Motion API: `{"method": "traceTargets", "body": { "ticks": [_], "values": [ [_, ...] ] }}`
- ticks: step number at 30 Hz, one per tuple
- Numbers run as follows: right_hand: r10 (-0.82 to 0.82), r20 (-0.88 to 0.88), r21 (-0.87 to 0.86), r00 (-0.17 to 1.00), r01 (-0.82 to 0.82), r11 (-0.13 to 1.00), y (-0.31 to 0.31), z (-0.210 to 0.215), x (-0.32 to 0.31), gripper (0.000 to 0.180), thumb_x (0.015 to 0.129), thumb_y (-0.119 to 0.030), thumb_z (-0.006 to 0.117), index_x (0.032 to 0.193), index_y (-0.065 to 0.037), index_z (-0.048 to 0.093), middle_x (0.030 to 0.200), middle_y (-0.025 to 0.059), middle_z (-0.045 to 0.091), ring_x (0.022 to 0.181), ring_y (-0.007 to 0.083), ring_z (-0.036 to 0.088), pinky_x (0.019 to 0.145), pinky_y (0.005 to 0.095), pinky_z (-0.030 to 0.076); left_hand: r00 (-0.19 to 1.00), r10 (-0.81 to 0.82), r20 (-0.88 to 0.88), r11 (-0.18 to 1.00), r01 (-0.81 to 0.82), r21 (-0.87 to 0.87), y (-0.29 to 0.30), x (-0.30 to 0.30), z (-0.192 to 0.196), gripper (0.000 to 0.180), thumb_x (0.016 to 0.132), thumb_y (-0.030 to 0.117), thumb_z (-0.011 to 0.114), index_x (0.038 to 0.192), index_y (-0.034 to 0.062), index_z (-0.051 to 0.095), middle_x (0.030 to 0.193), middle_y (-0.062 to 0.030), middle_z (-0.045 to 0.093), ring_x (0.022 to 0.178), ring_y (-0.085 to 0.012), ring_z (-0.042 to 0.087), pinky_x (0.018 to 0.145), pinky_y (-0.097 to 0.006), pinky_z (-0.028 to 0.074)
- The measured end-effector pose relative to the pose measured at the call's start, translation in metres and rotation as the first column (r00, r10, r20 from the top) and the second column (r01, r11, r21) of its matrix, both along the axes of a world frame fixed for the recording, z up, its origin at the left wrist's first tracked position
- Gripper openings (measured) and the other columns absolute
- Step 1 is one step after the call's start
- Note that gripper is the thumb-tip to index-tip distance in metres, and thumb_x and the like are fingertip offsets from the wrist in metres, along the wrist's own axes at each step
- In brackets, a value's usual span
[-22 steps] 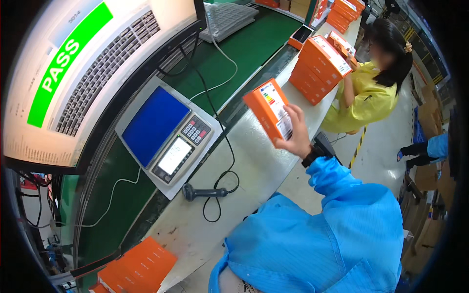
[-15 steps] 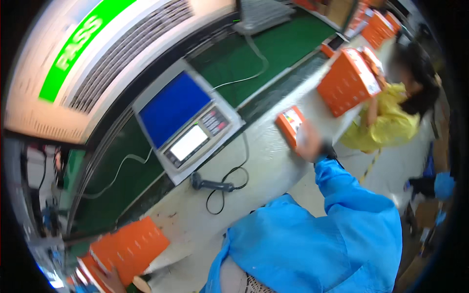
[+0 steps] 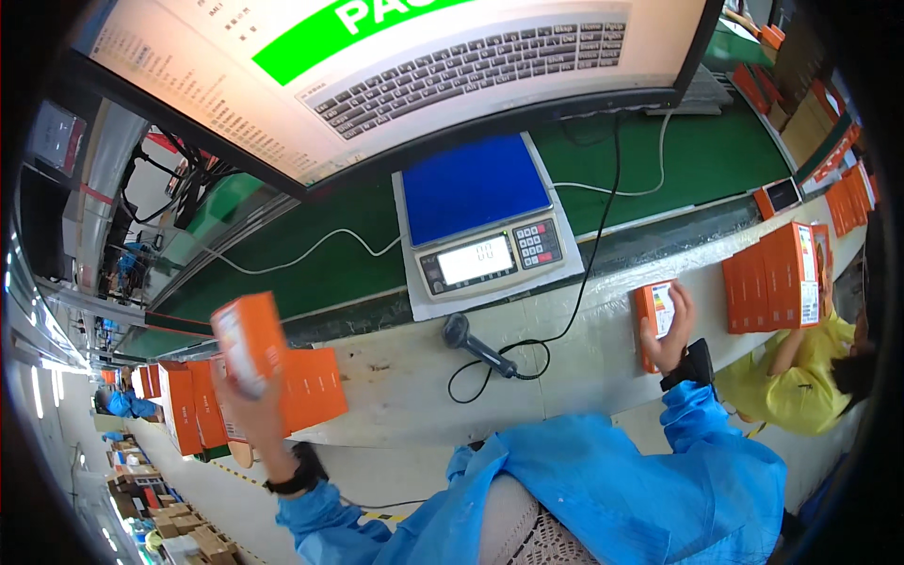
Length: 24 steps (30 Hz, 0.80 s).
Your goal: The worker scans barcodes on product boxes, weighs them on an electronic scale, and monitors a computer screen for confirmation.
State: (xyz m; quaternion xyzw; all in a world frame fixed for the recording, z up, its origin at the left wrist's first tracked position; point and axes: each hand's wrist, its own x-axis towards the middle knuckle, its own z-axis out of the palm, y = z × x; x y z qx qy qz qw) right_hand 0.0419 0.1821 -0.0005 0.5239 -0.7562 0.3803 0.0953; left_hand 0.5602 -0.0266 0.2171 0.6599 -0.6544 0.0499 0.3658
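Observation:
An orange box [image 3: 268, 325] with a white label side, blurred by motion, is raised above the left end of the bench, my left hand [image 3: 254, 414] closed on its lower part. At the right, my right hand [image 3: 670, 341] has thumb and fingers around a flat orange box [image 3: 646, 306] with a white label on top, which rests on the bench. Between my hands lies a grey handheld scanner [image 3: 478, 348] with a coiled black cable. Behind it stands a weighing scale [image 3: 476, 184] with a blue plate and a lit display, nothing on the plate.
A monitor [image 3: 395, 122] overhangs the scale, on a green surface [image 3: 330, 254]. Orange boxes [image 3: 311, 386] stand in a row at the left; another row [image 3: 758, 287] stands right, beside a person in yellow [image 3: 791, 381]. A small dark-screened device [image 3: 780, 196] sits behind that row.
My view has swung toward the left. A box is now up in my left hand, above the left row. My right hand remains at the flat box, its fingers now sharper.

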Motion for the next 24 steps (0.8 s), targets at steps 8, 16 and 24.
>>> {"method": "traceTargets", "body": {
  "ticks": [8, 16, 24],
  "values": [
    [0.194, 0.268, 0.081, 0.944, -0.223, 0.971, -0.033, 0.034, 0.071, 0.058, 0.068, -0.012, 0.069, 0.122, -0.008, 0.047, 0.130, 0.0213, 0.041, 0.118, 0.0402, 0.041, 0.099, 0.0474, 0.034, 0.981, -0.196, 0.010, 0.979, 0.195, 0.061, -0.116, -0.215, -0.107, 0.073, 0.059, 0.042, 0.077, 0.117, 0.0056, 0.054, 0.101, -0.0204, 0.057, 0.096, -0.0382, 0.053, 0.087, -0.049, 0.042],
    [0.223, 0.379, 0.041, 0.898, -0.257, 0.965, -0.028, 0.037, 0.075, 0.048, 0.075, -0.015, 0.064, 0.120, -0.009, 0.049, 0.127, 0.0212, 0.043, 0.115, 0.0389, 0.044, 0.095, 0.0466, 0.038, 0.972, -0.081, 0.219, 0.936, -0.001, 0.352, -0.164, -0.322, -0.144, 0.074, 0.064, 0.055, 0.071, 0.114, 0.0029, 0.054, 0.110, -0.0208, 0.052, 0.106, -0.0383, 0.050, 0.087, -0.052, 0.041],
    [0.344, 0.592, 0.115, 0.729, -0.499, 0.859, -0.067, 0.018, 0.107, 0.046, 0.077, -0.018, 0.063, 0.118, -0.005, 0.050, 0.113, 0.0193, 0.050, 0.104, 0.0370, 0.051, 0.087, 0.0425, 0.045, 0.977, -0.180, 0.112, 0.876, 0.107, 0.471, -0.150, -0.289, -0.143, 0.083, 0.074, 0.058, 0.062, 0.136, 0.0098, 0.036, 0.138, -0.0252, 0.028, 0.124, -0.0441, 0.032, 0.099, -0.056, 0.028]
  ]
}}
